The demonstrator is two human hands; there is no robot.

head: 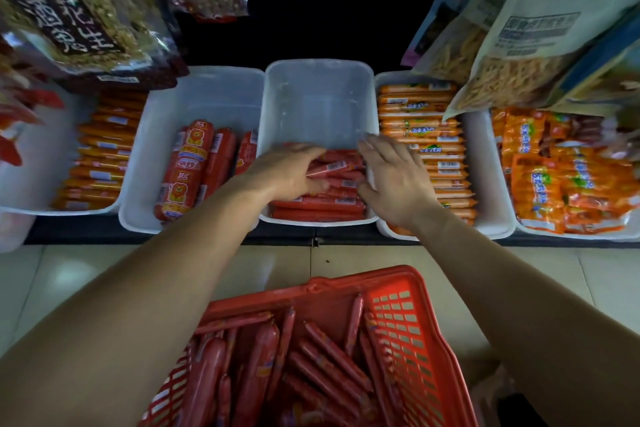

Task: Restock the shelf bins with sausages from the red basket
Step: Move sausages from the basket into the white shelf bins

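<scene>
The middle white bin (317, 97) on the shelf holds a stack of thin red sausages (322, 204) at its near end; its far half is bare. My left hand (287, 170) reaches into the bin, its fingers curled round a few thin sausages on top of the stack. My right hand (391, 177) lies over the bin's right edge with fingers spread and fairly straight, touching the right ends of the sausages. Below me on the floor, the red basket (398, 319) contains several thin and thick red sausages (311, 357).
Left of the middle bin, a white bin (207, 94) holds thick red sausages (194, 166). Bins of orange sausages (422, 135) stand further left and right, orange packets (554, 177) at far right. Snack bags (79, 21) hang above the shelf on both sides. Pale tiled floor (69, 274) surrounds the basket.
</scene>
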